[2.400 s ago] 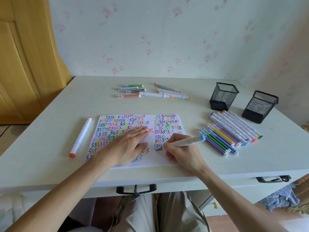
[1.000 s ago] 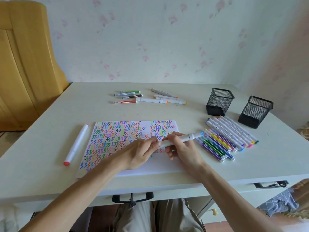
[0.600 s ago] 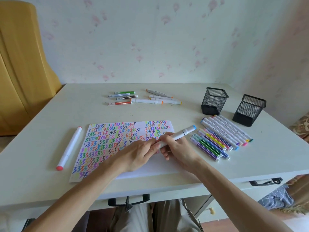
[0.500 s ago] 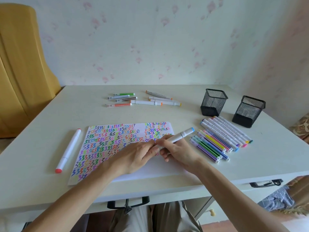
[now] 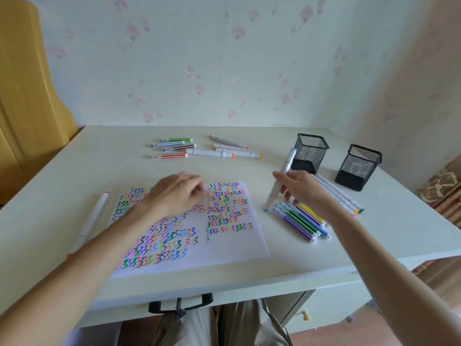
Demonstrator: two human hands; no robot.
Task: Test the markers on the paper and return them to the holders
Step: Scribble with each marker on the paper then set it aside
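Note:
My right hand (image 5: pixel 303 189) grips a white marker with blue ends (image 5: pixel 280 181), held nearly upright just left of a row of markers (image 5: pixel 303 222) on the table. My left hand (image 5: pixel 174 193) hovers over the paper (image 5: pixel 224 245) covered in coloured squiggles, its fingers loosely curled and blurred. Two black mesh holders (image 5: pixel 310 152) (image 5: pixel 358 166) stand at the back right, both looking empty. More markers (image 5: pixel 204 148) lie at the back of the table, and a white marker with a red end (image 5: pixel 93 219) lies left of the paper.
The white table (image 5: pixel 74 176) ends close to my body, with a drawer handle (image 5: pixel 180 304) under its front edge. A yellow door (image 5: pixel 27 83) is at the left and a wall behind the table.
Both hands were together on the blue marker over the paper. Now they have parted: my right hand has carried the marker right toward the marker row, and my left hand has moved up-left.

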